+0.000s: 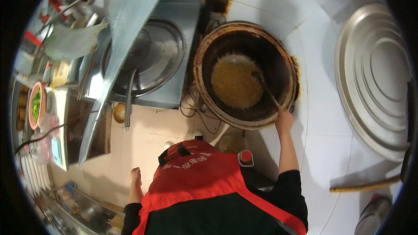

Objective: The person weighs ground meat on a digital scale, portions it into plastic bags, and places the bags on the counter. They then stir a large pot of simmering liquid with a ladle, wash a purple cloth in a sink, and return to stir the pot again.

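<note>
My right hand (284,120) grips the handle of a ladle (270,94) over the right side of a large round pot (205,96). The pot has a thick, browned rim and a dark inner wall. The ladle's head dips in at the right edge of a golden-brown, frothy liquid (235,83), where it is partly hidden. My left hand (136,173) hangs low at my side above the tiled floor, apart from everything. Its fingers are mostly turned from view, and nothing shows in it.
Left of the pot, a steel counter (166,99) bears a round metal tray (168,55) and a long-handled strainer (136,52). A metal sheet (130,16) overhangs it. Cables (204,114) hang below the pot. A large metal lid (352,81) is at right; a red-capped container (246,157) stands near my waist.
</note>
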`<act>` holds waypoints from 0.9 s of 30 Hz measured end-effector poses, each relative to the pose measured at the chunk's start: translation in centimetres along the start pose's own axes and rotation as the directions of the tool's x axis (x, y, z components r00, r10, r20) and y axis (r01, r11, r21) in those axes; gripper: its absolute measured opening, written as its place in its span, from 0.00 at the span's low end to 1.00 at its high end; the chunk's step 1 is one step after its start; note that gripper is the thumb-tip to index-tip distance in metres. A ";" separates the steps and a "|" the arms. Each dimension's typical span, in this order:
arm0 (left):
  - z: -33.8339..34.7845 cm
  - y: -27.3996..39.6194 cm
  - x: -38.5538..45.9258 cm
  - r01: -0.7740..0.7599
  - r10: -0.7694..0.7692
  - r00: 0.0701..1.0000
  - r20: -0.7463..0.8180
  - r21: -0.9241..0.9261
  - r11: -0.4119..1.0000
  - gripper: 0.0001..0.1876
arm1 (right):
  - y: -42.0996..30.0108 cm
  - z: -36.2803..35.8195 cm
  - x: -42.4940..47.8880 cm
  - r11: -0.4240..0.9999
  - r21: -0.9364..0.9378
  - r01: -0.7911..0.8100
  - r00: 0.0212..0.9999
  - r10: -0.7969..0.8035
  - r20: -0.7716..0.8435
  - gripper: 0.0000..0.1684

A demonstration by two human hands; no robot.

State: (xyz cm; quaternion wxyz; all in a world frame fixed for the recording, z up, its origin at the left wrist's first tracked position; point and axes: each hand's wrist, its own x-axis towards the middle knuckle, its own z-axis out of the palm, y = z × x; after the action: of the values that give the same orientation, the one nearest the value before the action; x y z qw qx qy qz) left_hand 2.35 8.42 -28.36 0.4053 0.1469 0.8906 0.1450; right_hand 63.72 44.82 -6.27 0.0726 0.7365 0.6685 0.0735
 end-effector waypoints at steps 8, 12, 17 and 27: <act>-0.1 1.8 -5.7 0.157 -0.195 0.971 -0.136 -0.250 0.955 0.16 | -4.5 2.2 -3.1 0.953 -0.100 0.286 0.937 -0.256 0.239 0.27; 0.8 -4.9 -6.0 0.152 -0.193 0.947 -0.256 -0.172 0.973 0.14 | -11.2 -0.5 -4.8 0.915 -0.191 0.356 0.834 -0.218 0.507 0.22; -1.2 -9.9 -4.9 0.227 -0.286 0.937 -0.199 -0.276 0.934 0.14 | -18.7 -2.0 -6.4 0.851 -0.187 0.491 0.863 -0.444 0.242 0.24; -5.7 -21.1 -4.5 0.116 -0.343 0.837 -0.426 -0.475 0.872 0.15 | -45.4 -10.2 -25.2 -0.143 0.905 0.402 0.207 -0.948 -0.241 0.16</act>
State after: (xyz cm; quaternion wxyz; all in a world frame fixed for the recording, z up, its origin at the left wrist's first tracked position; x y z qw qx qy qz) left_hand -2.19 -13.44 -29.67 0.1992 -0.0992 0.9210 0.3197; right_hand 15.00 24.22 -5.93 -0.1001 0.1153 0.8323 -0.5329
